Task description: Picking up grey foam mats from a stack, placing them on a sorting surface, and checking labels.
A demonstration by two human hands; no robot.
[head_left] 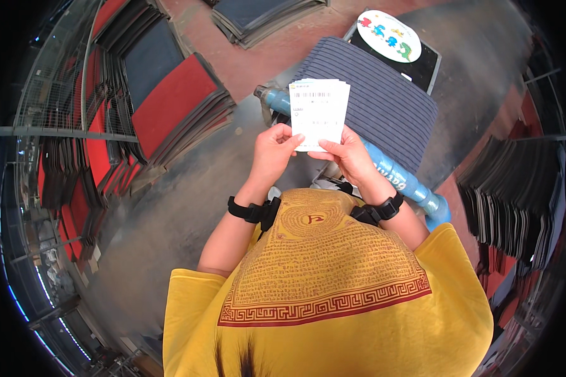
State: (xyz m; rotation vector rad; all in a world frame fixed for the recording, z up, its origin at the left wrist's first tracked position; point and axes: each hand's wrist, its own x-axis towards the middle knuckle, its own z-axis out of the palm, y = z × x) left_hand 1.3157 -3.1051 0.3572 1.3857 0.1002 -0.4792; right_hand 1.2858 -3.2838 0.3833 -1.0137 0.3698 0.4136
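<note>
A small stack of white printed labels is held up in front of me, its top edges slightly fanned. My left hand pinches the lower left corner, thumb on the front face. At the lower right corner, my right hand grips the same stack, its thumb also lying across the front. Both hands are closed on the labels, with the fingers behind them partly hidden. Just beyond the labels lies a dark blue ribbed mat. A light blue wrapped roll runs along the mat's near side, partly behind my right hand.
An oval white board with colourful animal pictures rests on a black tray-like panel past the mat. Red and dark mats are piled at the left, more dark mats at the right. Another mat stack lies at the far side.
</note>
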